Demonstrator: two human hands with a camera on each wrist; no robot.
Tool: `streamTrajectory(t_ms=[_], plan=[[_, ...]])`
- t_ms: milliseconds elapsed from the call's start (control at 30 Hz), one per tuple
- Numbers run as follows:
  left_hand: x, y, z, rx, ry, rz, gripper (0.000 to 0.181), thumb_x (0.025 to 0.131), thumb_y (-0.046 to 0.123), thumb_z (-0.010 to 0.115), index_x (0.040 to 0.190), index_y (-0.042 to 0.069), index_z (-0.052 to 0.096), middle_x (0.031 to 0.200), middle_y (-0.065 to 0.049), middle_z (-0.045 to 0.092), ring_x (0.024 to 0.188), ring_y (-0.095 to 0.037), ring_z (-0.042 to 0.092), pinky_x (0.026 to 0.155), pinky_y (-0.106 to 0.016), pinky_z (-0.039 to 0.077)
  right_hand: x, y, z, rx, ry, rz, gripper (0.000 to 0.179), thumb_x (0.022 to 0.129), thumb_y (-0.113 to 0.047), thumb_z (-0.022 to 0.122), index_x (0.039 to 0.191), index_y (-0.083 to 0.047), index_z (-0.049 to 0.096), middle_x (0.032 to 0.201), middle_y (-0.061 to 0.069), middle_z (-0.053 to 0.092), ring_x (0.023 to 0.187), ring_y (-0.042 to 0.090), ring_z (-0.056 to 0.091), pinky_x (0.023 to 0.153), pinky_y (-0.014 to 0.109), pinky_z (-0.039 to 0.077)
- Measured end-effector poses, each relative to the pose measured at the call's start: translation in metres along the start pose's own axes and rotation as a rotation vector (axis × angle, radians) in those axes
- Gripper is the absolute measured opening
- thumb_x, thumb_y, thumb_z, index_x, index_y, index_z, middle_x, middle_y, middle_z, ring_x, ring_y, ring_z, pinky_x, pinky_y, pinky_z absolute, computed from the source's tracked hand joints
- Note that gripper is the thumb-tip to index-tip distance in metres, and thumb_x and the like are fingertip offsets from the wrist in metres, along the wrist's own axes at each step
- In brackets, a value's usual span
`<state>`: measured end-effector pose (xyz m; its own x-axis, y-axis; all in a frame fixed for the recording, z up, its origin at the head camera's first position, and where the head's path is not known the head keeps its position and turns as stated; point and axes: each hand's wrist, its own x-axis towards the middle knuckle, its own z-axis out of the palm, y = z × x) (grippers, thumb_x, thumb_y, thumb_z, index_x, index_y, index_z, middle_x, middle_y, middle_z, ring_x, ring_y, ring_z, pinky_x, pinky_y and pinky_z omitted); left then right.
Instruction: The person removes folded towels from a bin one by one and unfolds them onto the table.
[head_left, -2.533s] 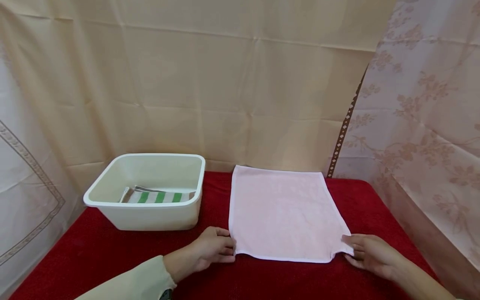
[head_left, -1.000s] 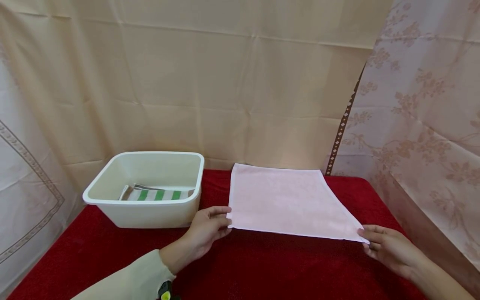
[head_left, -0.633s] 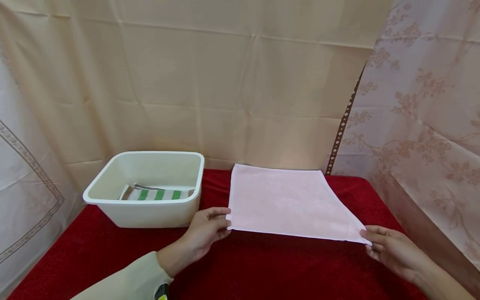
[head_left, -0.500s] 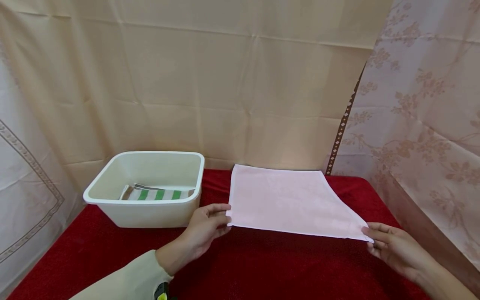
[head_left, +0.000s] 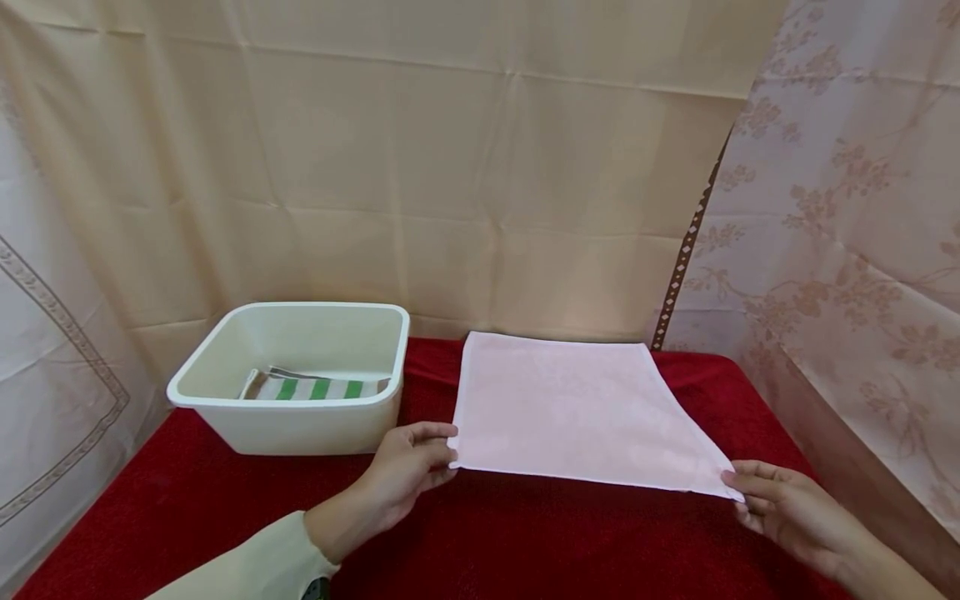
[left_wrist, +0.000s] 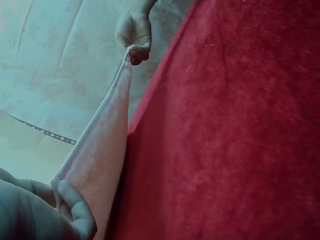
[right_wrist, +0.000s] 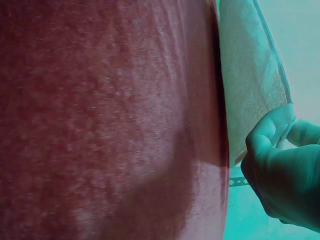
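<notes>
A pink towel (head_left: 570, 408) with a pale hem spreads over the table in the head view. My left hand (head_left: 405, 467) pinches its near left corner between thumb and fingers. At the near right corner my right hand (head_left: 787, 508) pinches the cloth the same way. The near edge hangs nearly straight between the two hands, raised off the table, while the far edge lies at the back. In the left wrist view the towel (left_wrist: 102, 150) slopes down from the held edge. Part of it shows beside the right hand (right_wrist: 285, 165) in the right wrist view.
Left of the towel stands a cream plastic basin (head_left: 315, 429). Inside it lies a green-and-white striped cloth (head_left: 318, 389). A red cover (head_left: 525, 550) drapes the table, and curtains (head_left: 450, 167) hang behind and at both sides.
Both hands have lifted the towel's near edge and drawn it straighter, the right hand moving outward to the right. In the last half second the hands have sunk slightly.
</notes>
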<state>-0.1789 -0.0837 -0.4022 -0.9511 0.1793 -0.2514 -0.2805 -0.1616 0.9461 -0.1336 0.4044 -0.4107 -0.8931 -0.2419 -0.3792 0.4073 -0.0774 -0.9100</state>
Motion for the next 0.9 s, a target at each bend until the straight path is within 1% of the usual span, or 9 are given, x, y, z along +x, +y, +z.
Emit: streamTrajectory(t_ms=[67,167,233,300,367,533,733,900], plan=[[0.000,-0.005,-0.003,0.033,-0.019,-0.021,0.035,0.089,-0.007,0.062,0.124,-0.012,0.058,0.092,-0.011,0.059,0.078,-0.017,0.061,0.074,-0.031,0.059,0.000,0.004,0.000,-0.030,-0.015,0.025,0.019,0.108,-0.013,0.049,0.104,-0.020,0.066,0.102,-0.007,0.070,0.090,0.009,0.063,0.082,0.026,0.056],[0.002,-0.016,-0.007,0.097,-0.055,-0.060,0.036,0.088,-0.009,0.062,0.123,-0.012,0.057,0.091,-0.010,0.059,0.077,-0.017,0.061,0.073,-0.030,0.059,0.002,0.011,0.002,-0.097,-0.004,0.078,0.011,0.106,-0.013,0.054,0.104,-0.016,0.064,0.098,-0.002,0.067,0.087,0.013,0.063,0.082,0.027,0.057],[0.003,-0.022,-0.009,0.145,-0.068,-0.081,0.036,0.087,-0.009,0.063,0.122,-0.012,0.057,0.090,-0.010,0.059,0.076,-0.017,0.062,0.071,-0.029,0.060,0.003,0.017,0.004,-0.143,0.002,0.100,0.006,0.104,-0.011,0.057,0.104,-0.012,0.062,0.096,0.001,0.065,0.085,0.015,0.064,0.081,0.029,0.058],[0.004,-0.027,-0.010,0.189,-0.063,-0.096,0.035,0.086,-0.010,0.064,0.120,-0.011,0.058,0.090,-0.010,0.059,0.074,-0.017,0.062,0.069,-0.030,0.060,0.005,0.021,0.006,-0.187,0.019,0.125,0.003,0.102,-0.010,0.059,0.104,-0.008,0.062,0.093,0.003,0.065,0.083,0.016,0.065,0.080,0.030,0.059],[0.005,-0.030,-0.011,0.226,-0.052,-0.107,0.034,0.086,-0.011,0.064,0.119,-0.011,0.059,0.089,-0.011,0.059,0.073,-0.017,0.063,0.069,-0.031,0.061,0.007,0.024,0.008,-0.230,0.024,0.131,0.005,0.101,-0.008,0.060,0.104,-0.005,0.062,0.092,0.004,0.065,0.082,0.016,0.065,0.080,0.030,0.059],[0.007,-0.030,-0.011,0.285,-0.031,-0.131,0.035,0.084,-0.014,0.067,0.119,-0.011,0.061,0.091,-0.014,0.060,0.073,-0.018,0.064,0.069,-0.034,0.062,0.009,0.028,0.010,-0.295,0.062,0.127,0.009,0.099,-0.006,0.063,0.105,0.000,0.062,0.091,0.005,0.064,0.081,0.016,0.066,0.078,0.032,0.060],[0.008,-0.027,-0.011,0.368,-0.029,-0.164,0.041,0.081,-0.017,0.070,0.120,-0.009,0.064,0.097,-0.018,0.063,0.075,-0.019,0.069,0.072,-0.038,0.062,0.010,0.027,0.010,-0.311,0.062,0.121,0.008,0.098,-0.006,0.064,0.103,0.001,0.063,0.090,0.005,0.066,0.080,0.015,0.067,0.078,0.033,0.061],[0.008,-0.027,-0.011,0.380,-0.033,-0.159,0.041,0.080,-0.017,0.071,0.120,-0.009,0.063,0.098,-0.018,0.062,0.075,-0.019,0.070,0.072,-0.038,0.063,0.011,0.025,0.010,-0.317,0.075,0.140,0.008,0.097,-0.007,0.065,0.101,0.000,0.064,0.088,0.005,0.066,0.079,0.015,0.067,0.078,0.034,0.061]])
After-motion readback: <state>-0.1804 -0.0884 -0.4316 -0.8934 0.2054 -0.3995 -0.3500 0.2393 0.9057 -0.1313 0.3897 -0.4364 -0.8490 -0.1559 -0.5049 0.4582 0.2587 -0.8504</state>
